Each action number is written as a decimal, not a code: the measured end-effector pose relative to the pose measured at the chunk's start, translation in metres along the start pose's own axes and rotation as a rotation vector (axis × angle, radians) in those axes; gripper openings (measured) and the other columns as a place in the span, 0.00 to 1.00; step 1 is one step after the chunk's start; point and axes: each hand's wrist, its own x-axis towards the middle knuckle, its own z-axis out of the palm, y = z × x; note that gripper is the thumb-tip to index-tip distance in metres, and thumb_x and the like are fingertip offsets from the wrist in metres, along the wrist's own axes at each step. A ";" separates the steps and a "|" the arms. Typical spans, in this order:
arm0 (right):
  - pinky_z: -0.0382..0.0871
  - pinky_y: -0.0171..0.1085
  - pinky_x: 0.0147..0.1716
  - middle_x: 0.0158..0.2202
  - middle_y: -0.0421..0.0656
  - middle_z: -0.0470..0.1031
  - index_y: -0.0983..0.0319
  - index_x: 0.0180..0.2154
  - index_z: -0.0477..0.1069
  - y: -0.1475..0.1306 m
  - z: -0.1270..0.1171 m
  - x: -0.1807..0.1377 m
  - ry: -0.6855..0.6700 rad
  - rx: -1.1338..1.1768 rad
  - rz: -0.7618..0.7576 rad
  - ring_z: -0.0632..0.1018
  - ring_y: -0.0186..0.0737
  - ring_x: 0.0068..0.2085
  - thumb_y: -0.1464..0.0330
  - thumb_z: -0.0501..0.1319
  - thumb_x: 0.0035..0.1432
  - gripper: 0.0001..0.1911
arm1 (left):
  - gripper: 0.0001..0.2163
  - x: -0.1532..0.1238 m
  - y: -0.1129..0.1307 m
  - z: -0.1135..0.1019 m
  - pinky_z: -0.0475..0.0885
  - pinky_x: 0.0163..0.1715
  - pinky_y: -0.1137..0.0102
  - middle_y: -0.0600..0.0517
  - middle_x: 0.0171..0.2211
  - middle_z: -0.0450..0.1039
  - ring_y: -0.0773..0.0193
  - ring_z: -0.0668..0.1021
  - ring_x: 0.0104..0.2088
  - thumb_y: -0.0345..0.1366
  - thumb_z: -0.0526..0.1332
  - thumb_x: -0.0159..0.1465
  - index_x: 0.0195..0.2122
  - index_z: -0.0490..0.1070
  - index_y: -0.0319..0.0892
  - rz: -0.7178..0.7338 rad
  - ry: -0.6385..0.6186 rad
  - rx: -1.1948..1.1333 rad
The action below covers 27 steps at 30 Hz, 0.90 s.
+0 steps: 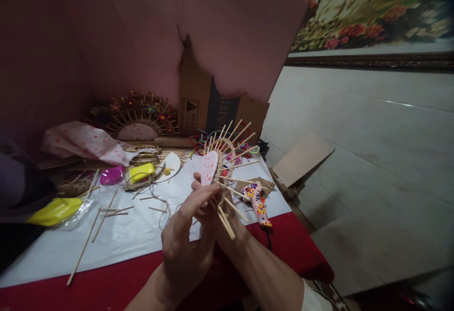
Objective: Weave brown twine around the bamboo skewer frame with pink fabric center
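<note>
Above the table's front part, a half-round craft piece is held up in both hands. It has a pink centre with red spots, a braided twine band around it and thin wooden sticks fanning outward. My left hand has its fingers closed at the lower end of the twine band. My right hand is mostly hidden behind the left one and the piece; some fingertips show behind the pink centre. A flower-patterned glue gun lies just right of the hands on brown paper.
Loose sticks, yellow clay packs and a purple pack lie left. Spotted cloth and a larger decorated fan stand behind. Torn cardboard leans at the back. The red-covered table edge ends at right.
</note>
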 end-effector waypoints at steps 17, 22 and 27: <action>0.58 0.25 0.12 0.19 0.32 0.71 0.59 0.34 0.66 -0.002 0.013 0.001 0.289 0.165 -0.217 0.69 0.27 0.16 0.63 0.66 0.44 0.15 | 0.04 0.032 -0.010 -0.009 0.72 0.37 0.72 0.53 0.27 0.77 0.68 0.78 0.30 0.29 0.65 0.50 0.28 0.75 0.39 -0.731 0.631 -0.681; 0.54 0.24 0.11 0.19 0.31 0.68 0.60 0.33 0.65 -0.004 0.016 0.000 0.288 0.070 -0.301 0.68 0.26 0.15 0.62 0.66 0.45 0.15 | 0.04 0.033 -0.015 -0.013 0.72 0.35 0.72 0.53 0.26 0.76 0.67 0.78 0.30 0.27 0.65 0.48 0.26 0.74 0.37 -0.807 0.673 -0.764; 0.55 0.24 0.11 0.17 0.31 0.65 0.61 0.30 0.64 -0.004 0.015 0.002 0.341 0.023 -0.335 0.66 0.25 0.14 0.61 0.65 0.46 0.14 | 0.05 0.030 -0.018 -0.015 0.72 0.39 0.69 0.50 0.28 0.77 0.65 0.78 0.32 0.23 0.61 0.48 0.26 0.74 0.36 -0.798 0.609 -0.832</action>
